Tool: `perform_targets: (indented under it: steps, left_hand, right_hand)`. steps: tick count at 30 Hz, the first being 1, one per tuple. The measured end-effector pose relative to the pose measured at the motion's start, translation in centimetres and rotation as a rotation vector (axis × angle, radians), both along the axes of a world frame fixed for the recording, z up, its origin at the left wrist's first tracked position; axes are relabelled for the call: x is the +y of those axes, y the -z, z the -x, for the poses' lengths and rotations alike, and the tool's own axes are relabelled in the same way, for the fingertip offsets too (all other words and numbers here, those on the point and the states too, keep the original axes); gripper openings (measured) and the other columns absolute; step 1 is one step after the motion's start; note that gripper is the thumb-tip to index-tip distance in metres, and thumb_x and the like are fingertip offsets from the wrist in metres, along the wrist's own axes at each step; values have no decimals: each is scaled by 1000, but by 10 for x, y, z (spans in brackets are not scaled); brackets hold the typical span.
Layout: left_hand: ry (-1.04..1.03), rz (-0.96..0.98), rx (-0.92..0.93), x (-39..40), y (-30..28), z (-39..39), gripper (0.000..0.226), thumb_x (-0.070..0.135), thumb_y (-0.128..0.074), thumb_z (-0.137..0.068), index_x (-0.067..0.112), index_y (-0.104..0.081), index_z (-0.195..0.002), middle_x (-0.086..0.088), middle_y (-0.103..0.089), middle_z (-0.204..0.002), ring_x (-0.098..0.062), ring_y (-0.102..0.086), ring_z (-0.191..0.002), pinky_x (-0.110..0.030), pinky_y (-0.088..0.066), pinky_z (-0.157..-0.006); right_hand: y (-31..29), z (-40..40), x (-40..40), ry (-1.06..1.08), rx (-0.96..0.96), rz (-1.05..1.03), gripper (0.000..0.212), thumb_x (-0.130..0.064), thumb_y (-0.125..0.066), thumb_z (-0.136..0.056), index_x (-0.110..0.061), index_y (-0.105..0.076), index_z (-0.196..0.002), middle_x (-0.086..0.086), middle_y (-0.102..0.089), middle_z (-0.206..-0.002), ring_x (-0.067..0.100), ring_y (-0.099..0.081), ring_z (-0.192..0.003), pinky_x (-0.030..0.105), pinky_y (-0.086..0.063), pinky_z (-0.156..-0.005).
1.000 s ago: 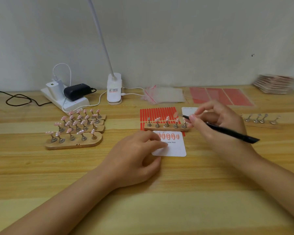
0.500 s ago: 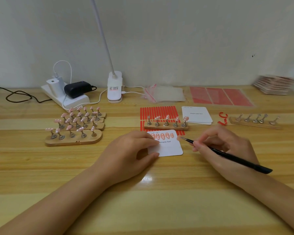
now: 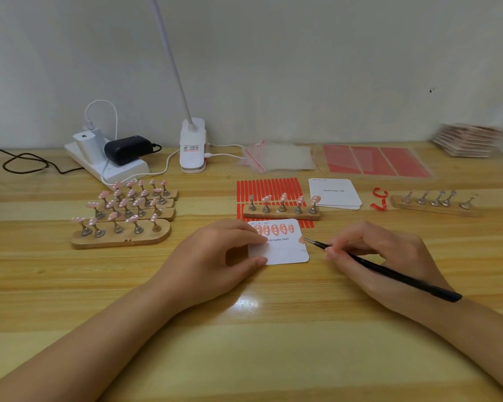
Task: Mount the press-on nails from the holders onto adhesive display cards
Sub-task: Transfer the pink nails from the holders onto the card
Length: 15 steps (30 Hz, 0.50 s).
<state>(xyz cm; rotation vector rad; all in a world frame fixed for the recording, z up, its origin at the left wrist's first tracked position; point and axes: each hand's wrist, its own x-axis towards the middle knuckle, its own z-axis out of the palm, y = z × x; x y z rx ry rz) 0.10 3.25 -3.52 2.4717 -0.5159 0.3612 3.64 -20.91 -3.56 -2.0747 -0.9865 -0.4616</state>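
Note:
My left hand (image 3: 215, 256) pins the left side of a white display card (image 3: 285, 248) flat on the table. A row of several pink nails runs along the card's top. My right hand (image 3: 384, 256) grips black tweezers (image 3: 384, 271), and their tip carries a small pink nail (image 3: 302, 240) at the card's right edge. Just behind the card stands a wooden holder (image 3: 282, 213) whose leftmost peg is bare while the other pegs bear pink nails. At the left, several wooden holders (image 3: 122, 227) are full of pink nails.
A red adhesive strip sheet (image 3: 270, 188) lies under the middle holder, with a stack of blank cards (image 3: 334, 194) to its right. A holder with bare pegs (image 3: 436, 204) sits at the right. A power strip (image 3: 108, 161), lamp base (image 3: 192, 146), plastic bags (image 3: 279, 156) and red sheets (image 3: 375, 161) line the back.
My right hand has come down from the middle holder to the card's right edge with a nail in the tweezers. The left hand has stayed on the card.

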Motion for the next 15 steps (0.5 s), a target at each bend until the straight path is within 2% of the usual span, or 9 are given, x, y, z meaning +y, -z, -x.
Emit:
perform_targets:
  steps: [2,4,8,11,15]
  left_hand:
    - [2,12,4,0,0,-1,33,35,-63,-81,16,-70,-107,9,-66,-104,-5,-59,-97,-31,-50,-82]
    - [8,24,3,0,1,-1,28,28,-68,-82,15,-70,-107,8,-66,-104,-6,-60,-97,-30,-49,-83]
    - [10,38,1,1,1,-2,28,23,-70,-81,14,-70,-107,6,-67,-105,-6,-60,-98,-27,-48,-85]
    - [9,38,-9,1,2,-2,27,22,-71,-80,14,-70,-106,6,-67,-105,-5,-59,-98,-26,-47,-86]
    - [13,49,-8,1,2,-2,28,27,-70,-81,14,-70,-106,7,-67,-104,-4,-59,-98,-25,-47,-87]
  right_hand:
    - [2,-2,0,-1,-19,6,10,-12,-67,-76,-20,-62,-81,-10,-69,-77,-14,-62,-83,0,-43,-74]
    - [3,-3,0,8,-57,30,5,-11,-67,-75,-13,-65,-79,-9,-69,-74,-8,-63,-82,0,-43,-73]
    - [2,-5,1,-7,-152,84,1,-8,-66,-78,-8,-65,-77,-2,-68,-70,7,-64,-71,15,-49,-66]
    - [3,-7,2,-24,-206,119,11,-14,-61,-85,-7,-65,-78,1,-65,-67,12,-62,-61,22,-47,-62]
    - [3,-8,1,-59,-235,168,17,-17,-54,-88,-10,-67,-80,3,-66,-68,17,-63,-58,26,-48,-60]
